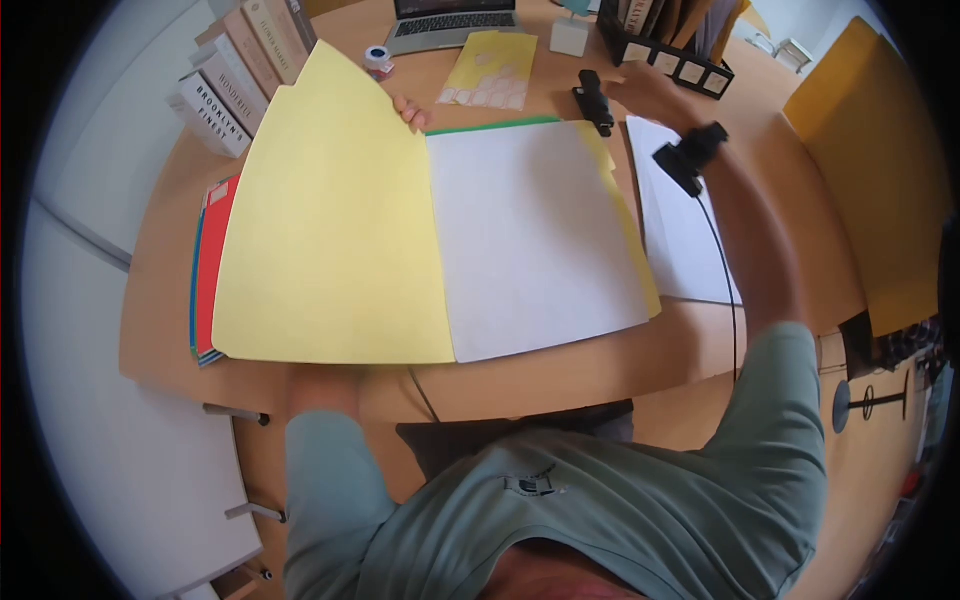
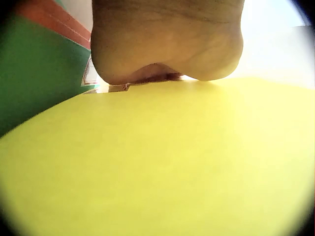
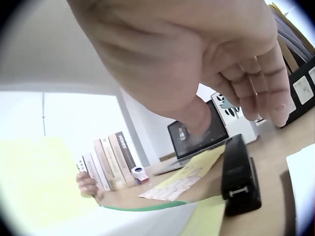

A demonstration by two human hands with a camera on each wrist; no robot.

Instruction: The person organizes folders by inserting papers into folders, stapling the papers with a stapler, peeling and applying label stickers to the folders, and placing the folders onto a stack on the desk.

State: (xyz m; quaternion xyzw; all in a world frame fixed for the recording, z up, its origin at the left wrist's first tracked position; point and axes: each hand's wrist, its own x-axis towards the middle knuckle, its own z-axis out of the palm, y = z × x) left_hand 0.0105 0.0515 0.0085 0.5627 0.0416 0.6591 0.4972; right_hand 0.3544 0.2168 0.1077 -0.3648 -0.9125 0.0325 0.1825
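Note:
A yellow folder (image 1: pixel 330 230) lies opened wide, its left cover raised off the desk. My left hand (image 1: pixel 410 114) grips that cover from behind, fingertips curled over its inner edge; the cover hides the palm and forearm. In the left wrist view the hand (image 2: pixel 167 42) is right against the yellow cover. White paper (image 1: pixel 535 235) fills the folder's right side, with a green edge (image 1: pixel 490 127) along its top. My right hand (image 1: pixel 645 95) hovers beside a black stapler (image 1: pixel 593 103). Its fingers (image 3: pixel 273 88) hang loosely bent and hold nothing, above the stapler in the right wrist view.
Red and blue folders (image 1: pixel 212 270) stick out beneath the yellow cover. Books (image 1: pixel 215 110) stand at the back left, near a tape roll (image 1: pixel 378 58). A laptop (image 1: pixel 450 30), a patterned yellow sheet (image 1: pixel 490 70), a black file organizer (image 1: pixel 680 65) and white sheets (image 1: pixel 680 230) surround the folder.

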